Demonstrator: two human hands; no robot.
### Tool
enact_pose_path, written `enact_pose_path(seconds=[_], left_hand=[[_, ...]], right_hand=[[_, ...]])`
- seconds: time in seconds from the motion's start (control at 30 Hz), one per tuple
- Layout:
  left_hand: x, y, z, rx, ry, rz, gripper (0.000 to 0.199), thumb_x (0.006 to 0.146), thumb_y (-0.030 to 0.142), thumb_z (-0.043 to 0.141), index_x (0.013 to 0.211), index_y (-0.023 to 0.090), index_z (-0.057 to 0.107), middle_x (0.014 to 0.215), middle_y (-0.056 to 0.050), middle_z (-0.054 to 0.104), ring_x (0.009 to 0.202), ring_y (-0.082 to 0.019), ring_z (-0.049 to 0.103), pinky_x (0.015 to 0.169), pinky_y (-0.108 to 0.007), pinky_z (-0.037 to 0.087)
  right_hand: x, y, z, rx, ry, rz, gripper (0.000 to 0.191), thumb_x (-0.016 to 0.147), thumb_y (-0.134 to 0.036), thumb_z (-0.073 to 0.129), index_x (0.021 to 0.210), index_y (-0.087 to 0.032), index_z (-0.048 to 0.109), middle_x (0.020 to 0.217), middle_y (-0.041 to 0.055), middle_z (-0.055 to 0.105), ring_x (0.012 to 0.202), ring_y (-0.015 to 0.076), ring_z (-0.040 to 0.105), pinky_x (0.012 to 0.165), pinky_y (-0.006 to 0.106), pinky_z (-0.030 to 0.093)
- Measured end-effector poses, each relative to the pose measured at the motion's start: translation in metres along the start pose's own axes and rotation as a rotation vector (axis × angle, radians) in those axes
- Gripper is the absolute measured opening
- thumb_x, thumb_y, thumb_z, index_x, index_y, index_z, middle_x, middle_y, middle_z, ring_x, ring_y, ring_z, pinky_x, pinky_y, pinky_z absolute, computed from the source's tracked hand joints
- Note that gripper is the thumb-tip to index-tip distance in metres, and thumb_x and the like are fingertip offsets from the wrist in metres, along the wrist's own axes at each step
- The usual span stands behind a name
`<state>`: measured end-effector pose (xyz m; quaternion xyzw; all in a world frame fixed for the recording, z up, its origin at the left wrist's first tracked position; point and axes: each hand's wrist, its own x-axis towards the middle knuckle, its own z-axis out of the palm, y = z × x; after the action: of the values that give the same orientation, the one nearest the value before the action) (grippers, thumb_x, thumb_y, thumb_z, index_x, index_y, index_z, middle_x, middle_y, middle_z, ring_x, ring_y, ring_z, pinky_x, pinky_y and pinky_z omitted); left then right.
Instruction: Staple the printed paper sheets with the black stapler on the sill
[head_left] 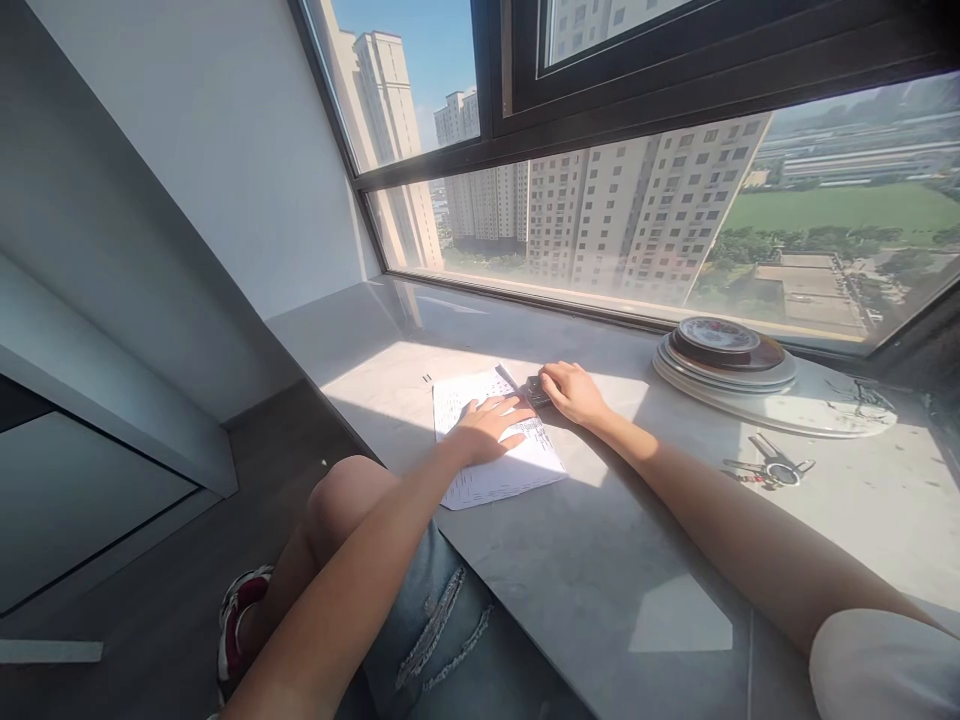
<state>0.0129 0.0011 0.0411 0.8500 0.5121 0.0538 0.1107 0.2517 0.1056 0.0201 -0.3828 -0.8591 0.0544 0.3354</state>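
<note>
White sheets of paper [502,482] with dark printed or written marks lie on the grey sill. My left hand [489,428] rests flat on them with its fingers spread. Just right of the paper's top edge, my right hand [574,392] is curled over a small black object [538,391], whose kind I cannot make out. A thin dark pen-like item [508,377] lies at the top of the paper, close to the black object. Two tiny dark pieces [427,378] sit left of the paper.
Stacked plates and a round dial-like item [718,338] stand at the right by the window, on a large white oval board [840,400]. A wristwatch [780,470] lies in front of them. My knee [349,490] is beside the sill's front edge.
</note>
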Motion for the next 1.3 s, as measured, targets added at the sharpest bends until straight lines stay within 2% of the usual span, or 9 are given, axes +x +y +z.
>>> enact_pose_path(seconds=[0.27,0.43,0.6,0.73,0.8,0.97,1.13,1.3], left_hand=[[0.004,-0.003,0.004,0.016,-0.005,0.015,0.052,0.112,0.053,0.042,0.164,0.052,0.049,0.182,0.006,0.030,0.169,-0.038,0.026,0.136,-0.073,0.015],[0.013,0.001,0.009,0.013,-0.007,0.023,0.053,0.112,0.057,0.040,0.164,0.052,0.048,0.183,0.004,0.030,0.170,-0.033,0.024,0.137,-0.068,0.016],[0.014,0.003,0.006,-0.026,-0.015,0.028,0.054,0.112,0.058,0.042,0.165,0.049,0.049,0.183,0.002,0.029,0.171,-0.035,0.021,0.138,-0.066,0.015],[-0.002,-0.005,-0.002,-0.085,0.085,-0.016,0.052,0.108,0.052,0.055,0.160,0.045,0.056,0.183,0.005,0.030,0.165,-0.034,0.035,0.138,-0.054,0.026],[-0.008,-0.010,-0.002,-0.083,0.119,-0.041,0.052,0.108,0.053,0.053,0.158,0.040,0.057,0.182,0.003,0.032,0.163,-0.033,0.038,0.137,-0.052,0.029],[-0.008,-0.019,0.006,-0.052,0.054,-0.114,0.059,0.109,0.059,0.047,0.163,0.035,0.051,0.182,-0.003,0.033,0.169,-0.035,0.027,0.139,-0.061,0.017],[-0.005,-0.019,0.005,-0.042,0.091,-0.170,0.058,0.108,0.057,0.045,0.160,0.033,0.054,0.180,-0.008,0.037,0.166,-0.036,0.031,0.137,-0.063,0.020],[-0.007,-0.017,0.002,-0.047,0.073,-0.190,0.059,0.108,0.055,0.044,0.162,0.031,0.051,0.180,-0.010,0.036,0.167,-0.035,0.029,0.137,-0.064,0.017]], right_hand=[[0.001,-0.002,0.001,-0.031,0.021,0.003,0.036,0.110,-0.038,0.035,0.078,-0.026,0.047,0.073,0.0049,0.061,0.078,0.0250,0.057,0.080,0.037,0.037],[0.001,-0.002,0.002,-0.029,0.026,0.004,0.037,0.111,-0.037,0.035,0.078,-0.026,0.048,0.075,0.0052,0.063,0.077,0.0244,0.057,0.080,0.037,0.039],[-0.001,-0.002,0.002,-0.034,0.019,0.000,0.041,0.112,-0.038,0.032,0.076,-0.026,0.049,0.074,0.0049,0.063,0.075,0.0239,0.057,0.081,0.037,0.040],[-0.001,-0.001,0.003,-0.041,0.007,0.016,0.044,0.112,-0.040,0.031,0.076,-0.025,0.052,0.073,0.0062,0.064,0.074,0.0242,0.057,0.079,0.037,0.040],[0.000,-0.001,0.003,-0.043,0.008,0.026,0.045,0.112,-0.041,0.032,0.075,-0.025,0.053,0.071,0.0063,0.063,0.071,0.0241,0.056,0.078,0.037,0.040],[0.001,-0.004,0.003,-0.025,0.025,0.060,0.048,0.111,-0.043,0.032,0.071,-0.025,0.051,0.068,0.0049,0.062,0.067,0.0227,0.056,0.072,0.035,0.039],[0.000,-0.013,0.003,-0.010,0.066,0.125,0.056,0.111,-0.047,0.032,0.063,-0.025,0.049,0.062,0.0040,0.058,0.060,0.0204,0.051,0.064,0.034,0.033],[-0.003,-0.018,0.007,-0.016,0.072,0.160,0.059,0.112,-0.048,0.033,0.064,-0.024,0.058,0.059,0.0041,0.059,0.058,0.0196,0.051,0.064,0.034,0.032]])
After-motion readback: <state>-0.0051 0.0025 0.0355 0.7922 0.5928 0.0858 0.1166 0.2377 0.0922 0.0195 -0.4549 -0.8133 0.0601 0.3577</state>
